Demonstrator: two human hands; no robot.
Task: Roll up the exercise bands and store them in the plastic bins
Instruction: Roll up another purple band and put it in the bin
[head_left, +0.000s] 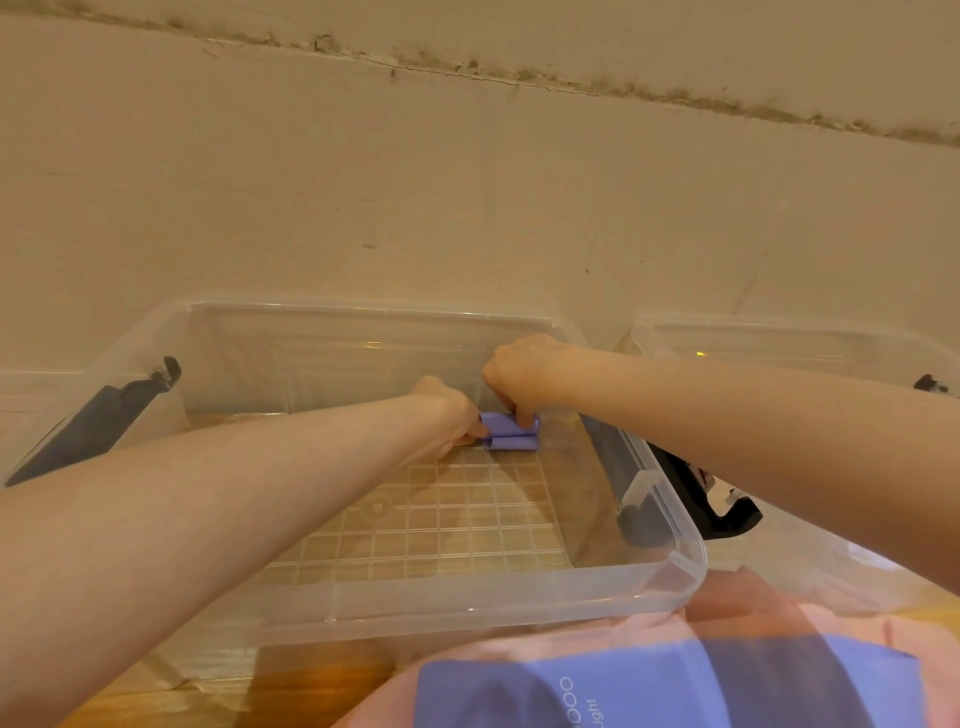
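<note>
Both bare arms reach into a clear rectangular plastic bin (670, 525) that sits on a wooden floor (249, 691) against a beige wall (467, 182). On the bin's gridded bottom, toward its far right corner, lies a small rolled purple exercise band (510, 436). The left hand (451, 413) pinches the roll's left end, fingers curled against it; the right hand (519, 376) comes down from above, its fingers curled over the right end — both hold the roll. A second clear plastic bin (779, 338) stands just beside, on the right. Nearest the camera lies a flat purple band with white lettering (597, 691) on pink bands (753, 608).
</note>
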